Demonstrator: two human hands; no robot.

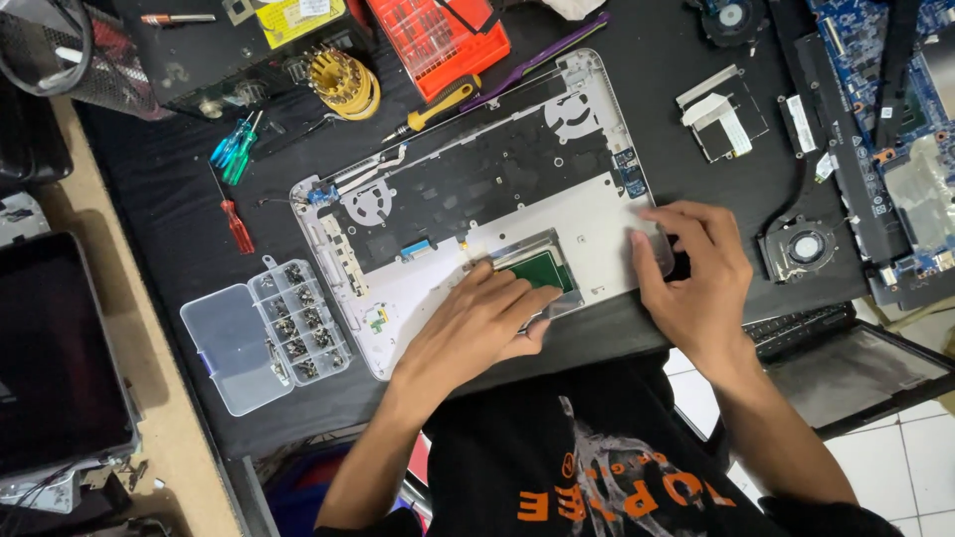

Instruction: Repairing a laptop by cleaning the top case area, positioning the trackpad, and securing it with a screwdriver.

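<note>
A white laptop bottom shell lies inside-up on the black mat, its dark keyboard backing exposed. My left hand rests flat on the near edge, fingertips on the silver bracket beside the green touchpad board. My right hand presses on the shell's right near corner, fingers curled over its edge. Neither hand holds a tool.
A clear screw box sits left of the shell. Red, blue-green and yellow screwdrivers lie behind. An orange bit case, a yellow bit holder, a fan, a blue motherboard and a laptop lid surround it.
</note>
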